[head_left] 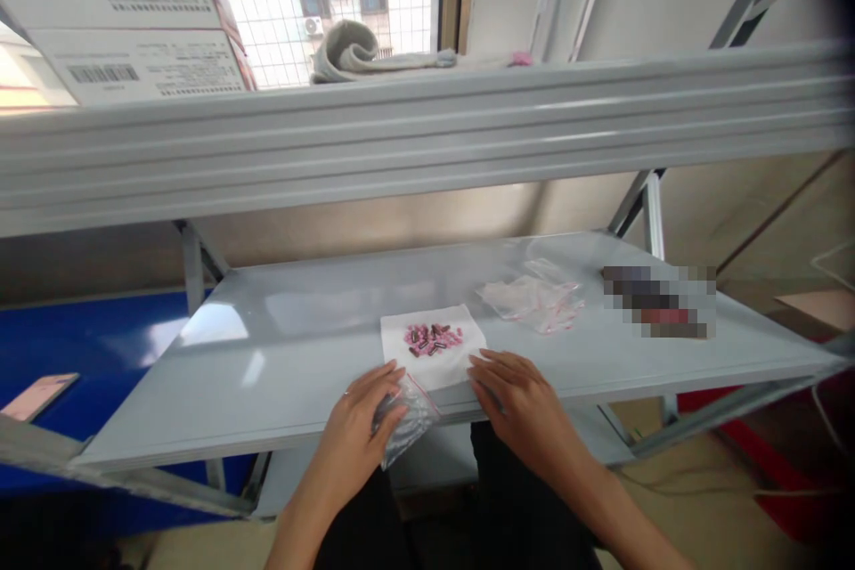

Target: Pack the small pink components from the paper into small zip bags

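Observation:
A white paper sheet (460, 371) lies near the front edge of the grey shelf, with a small pile of pink and dark capsules (431, 338) spread on its middle. My left hand (364, 410) grips a clear zip-lock bag (411, 417) with a red seal line between thumb and fingers. The bag hangs partly past the shelf edge, just below the sheet's near left corner. My right hand (514, 383) rests by the sheet's right edge, fingers stretched out and touching the paper. Its fingertips appear to hold nothing.
More clear zip-lock bags (534, 298) lie in a heap behind my right hand. A pixelated item (658, 301) is farther right. An upper shelf beam (427, 138) crosses above, carrying white boxes (126, 62) and a grey cloth (347, 53). A phone (40, 396) lies at far left.

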Tool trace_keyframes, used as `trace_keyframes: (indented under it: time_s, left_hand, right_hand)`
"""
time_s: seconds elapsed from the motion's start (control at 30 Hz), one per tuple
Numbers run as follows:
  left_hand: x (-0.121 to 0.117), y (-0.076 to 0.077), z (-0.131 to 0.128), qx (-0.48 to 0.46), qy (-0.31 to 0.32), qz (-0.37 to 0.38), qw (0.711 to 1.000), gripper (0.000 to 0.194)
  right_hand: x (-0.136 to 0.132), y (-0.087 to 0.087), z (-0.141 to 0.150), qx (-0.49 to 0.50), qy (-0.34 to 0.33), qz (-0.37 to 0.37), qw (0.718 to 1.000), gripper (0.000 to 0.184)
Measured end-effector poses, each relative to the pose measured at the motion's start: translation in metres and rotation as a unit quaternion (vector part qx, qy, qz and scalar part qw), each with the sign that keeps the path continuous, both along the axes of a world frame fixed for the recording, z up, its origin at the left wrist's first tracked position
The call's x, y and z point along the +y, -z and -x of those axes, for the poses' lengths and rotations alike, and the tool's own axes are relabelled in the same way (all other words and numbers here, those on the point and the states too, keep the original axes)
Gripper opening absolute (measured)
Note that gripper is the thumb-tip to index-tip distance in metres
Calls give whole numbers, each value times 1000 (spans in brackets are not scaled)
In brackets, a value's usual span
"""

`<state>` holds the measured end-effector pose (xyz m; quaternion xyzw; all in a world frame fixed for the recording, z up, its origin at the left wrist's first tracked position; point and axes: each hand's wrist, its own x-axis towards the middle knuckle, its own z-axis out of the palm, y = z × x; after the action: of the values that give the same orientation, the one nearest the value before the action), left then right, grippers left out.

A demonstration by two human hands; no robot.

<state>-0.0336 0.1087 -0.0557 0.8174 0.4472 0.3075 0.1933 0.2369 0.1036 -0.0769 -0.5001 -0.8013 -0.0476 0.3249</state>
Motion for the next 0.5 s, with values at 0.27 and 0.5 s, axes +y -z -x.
trace_keyframes:
  time_s: [0.27, 0.5]
  left_hand:
    - [-11, -6, -2, -130, -11, -30, 991, 22]
    - [-17, 0, -5, -218, -102, 73, 968, 44]
  right_hand:
    - [22, -37, 25, -9, 48, 20, 999, 19]
    - [54, -33, 55, -77, 9, 46, 996, 12]
